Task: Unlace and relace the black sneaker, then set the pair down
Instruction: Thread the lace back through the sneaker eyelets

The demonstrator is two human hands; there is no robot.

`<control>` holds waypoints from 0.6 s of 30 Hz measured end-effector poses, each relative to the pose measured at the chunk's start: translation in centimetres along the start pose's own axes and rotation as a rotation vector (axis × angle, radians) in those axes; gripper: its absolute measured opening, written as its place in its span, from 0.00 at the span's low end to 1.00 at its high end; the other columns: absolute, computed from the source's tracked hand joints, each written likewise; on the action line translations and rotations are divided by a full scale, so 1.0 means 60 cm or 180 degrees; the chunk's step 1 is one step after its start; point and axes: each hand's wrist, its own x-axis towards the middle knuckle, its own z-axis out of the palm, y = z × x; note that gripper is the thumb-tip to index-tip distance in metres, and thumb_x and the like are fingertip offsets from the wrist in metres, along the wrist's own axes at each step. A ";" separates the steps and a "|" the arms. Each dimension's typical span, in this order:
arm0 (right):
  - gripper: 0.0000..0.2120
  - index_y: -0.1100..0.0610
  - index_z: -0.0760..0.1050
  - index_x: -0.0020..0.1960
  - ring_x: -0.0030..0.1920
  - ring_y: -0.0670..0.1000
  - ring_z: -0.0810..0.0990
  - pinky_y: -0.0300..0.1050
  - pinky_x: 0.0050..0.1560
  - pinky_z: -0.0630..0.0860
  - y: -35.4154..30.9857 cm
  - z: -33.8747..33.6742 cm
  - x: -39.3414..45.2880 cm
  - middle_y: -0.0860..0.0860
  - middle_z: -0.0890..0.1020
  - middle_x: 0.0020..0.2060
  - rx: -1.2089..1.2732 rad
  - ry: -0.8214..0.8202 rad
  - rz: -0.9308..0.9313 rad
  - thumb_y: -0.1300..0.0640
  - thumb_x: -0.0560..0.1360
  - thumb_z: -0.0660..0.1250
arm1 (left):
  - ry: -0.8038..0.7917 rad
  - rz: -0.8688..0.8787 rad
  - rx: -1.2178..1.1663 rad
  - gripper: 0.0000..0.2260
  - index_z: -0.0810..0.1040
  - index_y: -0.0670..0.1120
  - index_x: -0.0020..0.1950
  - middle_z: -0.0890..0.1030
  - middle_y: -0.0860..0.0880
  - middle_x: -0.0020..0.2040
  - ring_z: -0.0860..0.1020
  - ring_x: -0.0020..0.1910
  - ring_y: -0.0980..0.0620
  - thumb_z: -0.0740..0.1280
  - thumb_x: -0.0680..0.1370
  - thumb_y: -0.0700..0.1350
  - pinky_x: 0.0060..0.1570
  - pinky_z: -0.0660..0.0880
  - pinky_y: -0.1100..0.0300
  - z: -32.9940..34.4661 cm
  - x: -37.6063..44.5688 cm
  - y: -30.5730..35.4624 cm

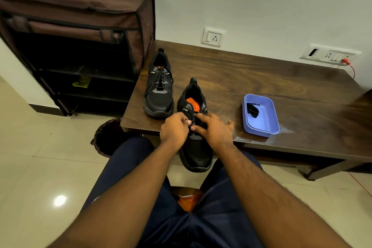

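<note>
Head view: near sneaker (196,147) sits at the worktop (261,78) front edge, toe hanging over toward the lap, heel pointing to 12 o'clock. Left hand (174,130) is curled, fingertips pinching at the lace area over the tongue; right hand (215,130) has its forefinger pressing down there and the thumb spread out to 3 o'clock. Whether a lace (192,122) end is held, cannot tell. Second sneaker (159,90), fully laced, stands at 11 o'clock of the first, well apart. Purple tray (261,127) at 3 o'clock holds a dark bundle (252,109), possibly a lace. Judged step: working the eyelets, mid-lacing or unlacing; unclear which. Next move calls for a fine pinch and a steady pull through an eyelet.
</note>
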 end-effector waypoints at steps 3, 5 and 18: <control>0.25 0.37 0.65 0.71 0.66 0.50 0.72 0.67 0.71 0.50 0.001 0.001 -0.001 0.45 0.73 0.65 0.0066 -0.0016 0.0025 0.35 0.75 0.62 | 0.0602 -0.0184 -0.0597 0.03 0.80 0.50 0.49 0.82 0.49 0.46 0.80 0.47 0.48 0.67 0.79 0.46 0.44 0.77 0.54 -0.047 -0.001 -0.043; 0.24 0.37 0.66 0.70 0.67 0.50 0.71 0.67 0.71 0.49 0.000 0.003 -0.001 0.45 0.73 0.65 0.0141 -0.0007 0.0020 0.35 0.75 0.61 | 0.1082 -0.0446 -0.0939 0.04 0.81 0.46 0.47 0.81 0.49 0.41 0.80 0.45 0.47 0.70 0.78 0.46 0.42 0.72 0.58 -0.091 -0.008 -0.080; 0.18 0.55 0.74 0.68 0.55 0.46 0.80 0.45 0.61 0.76 0.055 0.039 -0.029 0.49 0.83 0.55 0.3000 0.0252 0.0730 0.63 0.78 0.65 | -0.0434 0.0051 -0.1888 0.17 0.70 0.48 0.73 0.74 0.49 0.33 0.71 0.30 0.61 0.54 0.84 0.42 0.34 0.69 0.71 -0.103 -0.045 -0.013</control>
